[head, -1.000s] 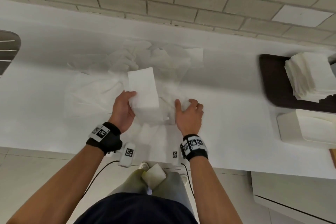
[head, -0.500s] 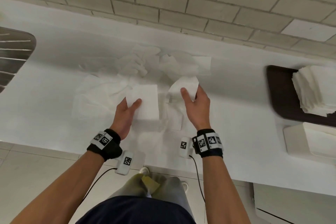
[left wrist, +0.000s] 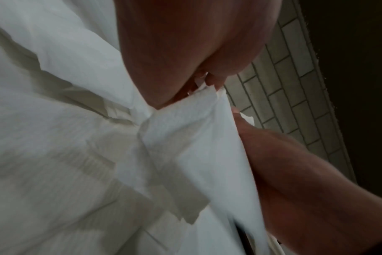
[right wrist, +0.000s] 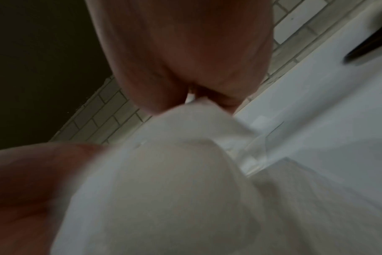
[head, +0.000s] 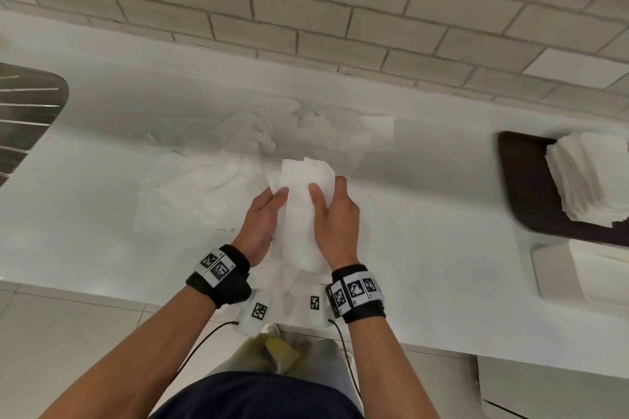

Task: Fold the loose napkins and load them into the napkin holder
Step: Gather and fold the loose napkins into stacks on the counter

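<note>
Both hands hold a bundle of folded white napkins [head: 301, 211] upright above the white counter [head: 425, 214]. My left hand [head: 263, 214] grips its left side, thumb on the front. My right hand [head: 335, 211] grips its right side, thumb on the front and fingers curled behind. The left wrist view shows the napkins [left wrist: 185, 138] pinched between both hands; the right wrist view shows them [right wrist: 164, 181] blurred and close. A heap of loose napkins [head: 258, 153] lies behind and left. The white napkin holder [head: 585, 275] sits at the right edge.
A dark tray [head: 520, 180] at the right carries a stack of folded napkins [head: 592, 177], just behind the holder. A metal sink [head: 23, 112] is at far left. A tiled wall runs along the back. The counter's front edge is under my wrists.
The hands came together: the right hand brought its napkin over to the left hand's folded one, and both now grip one bundle, lifted off the counter.
</note>
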